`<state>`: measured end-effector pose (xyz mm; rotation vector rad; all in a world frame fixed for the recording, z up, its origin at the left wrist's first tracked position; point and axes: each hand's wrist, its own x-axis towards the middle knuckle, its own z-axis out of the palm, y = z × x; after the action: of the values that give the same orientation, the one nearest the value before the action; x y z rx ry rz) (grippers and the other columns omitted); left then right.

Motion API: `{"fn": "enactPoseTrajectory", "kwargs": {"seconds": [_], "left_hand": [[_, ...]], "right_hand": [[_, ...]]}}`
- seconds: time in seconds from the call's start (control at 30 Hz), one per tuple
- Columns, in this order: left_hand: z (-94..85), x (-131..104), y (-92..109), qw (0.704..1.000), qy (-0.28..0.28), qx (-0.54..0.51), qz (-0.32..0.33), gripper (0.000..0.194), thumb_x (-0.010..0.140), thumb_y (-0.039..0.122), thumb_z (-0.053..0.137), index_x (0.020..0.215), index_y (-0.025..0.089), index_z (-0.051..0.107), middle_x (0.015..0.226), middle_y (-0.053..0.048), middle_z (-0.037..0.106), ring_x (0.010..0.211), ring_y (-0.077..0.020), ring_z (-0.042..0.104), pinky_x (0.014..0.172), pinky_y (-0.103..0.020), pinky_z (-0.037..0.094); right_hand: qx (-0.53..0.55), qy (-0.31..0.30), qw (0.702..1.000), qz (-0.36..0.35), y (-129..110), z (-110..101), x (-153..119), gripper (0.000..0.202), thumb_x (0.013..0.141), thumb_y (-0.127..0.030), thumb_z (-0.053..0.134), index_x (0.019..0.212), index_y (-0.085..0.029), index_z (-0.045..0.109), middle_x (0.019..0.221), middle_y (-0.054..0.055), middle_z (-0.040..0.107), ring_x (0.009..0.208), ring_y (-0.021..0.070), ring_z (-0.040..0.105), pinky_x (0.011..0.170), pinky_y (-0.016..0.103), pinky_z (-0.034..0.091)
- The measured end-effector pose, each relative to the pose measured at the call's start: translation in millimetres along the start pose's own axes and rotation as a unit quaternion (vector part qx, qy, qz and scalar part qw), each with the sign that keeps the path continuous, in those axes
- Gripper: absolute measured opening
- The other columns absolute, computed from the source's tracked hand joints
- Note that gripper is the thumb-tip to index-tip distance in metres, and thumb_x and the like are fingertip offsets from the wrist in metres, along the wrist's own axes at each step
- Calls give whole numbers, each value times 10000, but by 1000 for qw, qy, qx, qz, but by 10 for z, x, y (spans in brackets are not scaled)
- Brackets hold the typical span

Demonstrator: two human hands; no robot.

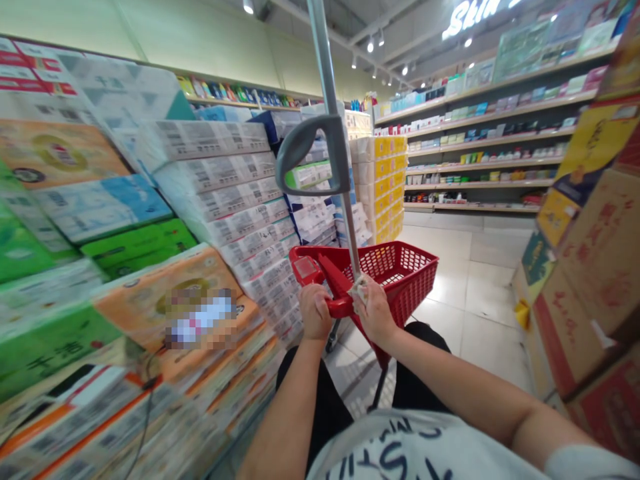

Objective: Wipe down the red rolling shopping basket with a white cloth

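A red plastic shopping cart [417,283] with perforated basket walls stands just ahead of me. My left hand [315,310] is closed round the left part of its red handle [341,307]. My right hand [373,308] holds a crumpled whitish cloth [359,288] against the cart, by the lower end of a metal pole [351,233]. The pole rises from the cart past the top of the view, and a grey loop grip [340,157] is fixed to it. The cloth hides part of the pole's foot.
Stacked tissue packs [235,180] line the left side. A lit phone-like device [203,322], partly blurred, lies on an orange pack [150,300]. Cardboard boxes [605,253] are piled at the right. Product shelves [480,147] stand behind, beyond the tiled floor [485,287].
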<state>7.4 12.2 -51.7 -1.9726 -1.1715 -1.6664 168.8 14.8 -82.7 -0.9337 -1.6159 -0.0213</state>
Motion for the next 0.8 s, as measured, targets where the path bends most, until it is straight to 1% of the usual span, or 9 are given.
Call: {"fn": "enactPoseTrajectory", "kwargs": {"seconds": [0.1,0.17,0.23,0.37,0.43,0.5,0.63,0.73,0.8], "left_hand": [[5,-13,-2,1000,3,0,11,386,953,250,254,668,214,512,757,-45,604,845,-194,563,871,-409,412],[8,-27,-3,1000,-3,6,14,384,952,246,249,670,216,508,768,-48,603,863,-194,560,884,-408,408],[14,-39,-2,1000,-9,13,12,394,951,247,235,663,220,502,766,-48,600,872,-194,559,895,-406,406],[26,-47,-2,1000,-16,14,-3,409,950,234,221,658,218,507,771,-46,598,858,-187,556,892,-400,404],[25,-44,-5,1000,-26,13,-2,402,949,228,230,668,213,517,773,-46,593,858,-186,550,888,-401,399],[20,-39,-7,999,-38,14,3,387,947,230,243,680,211,522,768,-43,586,858,-186,544,883,-400,397],[15,-35,0,999,-45,18,5,372,945,222,241,711,206,530,786,-43,587,842,-183,534,862,-389,401],[17,-35,17,999,-39,31,-2,368,940,222,236,754,198,553,805,-57,597,859,-193,534,864,-394,400],[14,-32,28,999,-41,34,-3,370,937,221,237,754,199,558,811,-61,602,868,-195,537,872,-395,399]], "right_hand": [[-13,1,1000,-22,-16,-1,-66,615,958,-318,418,1503,-182,167,1442,170,415,1334,277,397,1051,513,399],[-25,-10,999,-47,-15,-4,-150,663,958,-296,417,1521,-174,89,1466,170,386,1358,278,366,1057,509,401],[-56,-26,995,-79,-7,-14,-235,676,955,-264,418,1524,-156,71,1494,180,338,1386,289,318,1069,518,383],[-128,-46,980,-144,-27,-61,-307,645,943,-176,420,1520,-149,132,1531,186,255,1415,298,247,1102,517,330],[-122,-68,971,-193,-73,-100,-265,623,938,-160,429,1511,-154,184,1505,168,326,1403,277,284,1118,489,312],[-89,-100,968,-212,-146,-147,-148,569,941,-181,437,1485,-144,273,1428,155,452,1351,255,384,1106,452,337],[-30,-181,976,-116,-338,-230,233,380,949,-330,466,1289,-184,554,1137,114,668,1068,239,607,940,411,473],[-57,-202,975,-77,-410,-228,362,385,954,-373,458,1286,-203,556,1070,112,692,980,244,635,881,410,476],[-77,-183,976,-90,-376,-196,274,418,962,-327,435,1352,-186,487,1118,125,674,1020,247,618,906,418,451]]}}
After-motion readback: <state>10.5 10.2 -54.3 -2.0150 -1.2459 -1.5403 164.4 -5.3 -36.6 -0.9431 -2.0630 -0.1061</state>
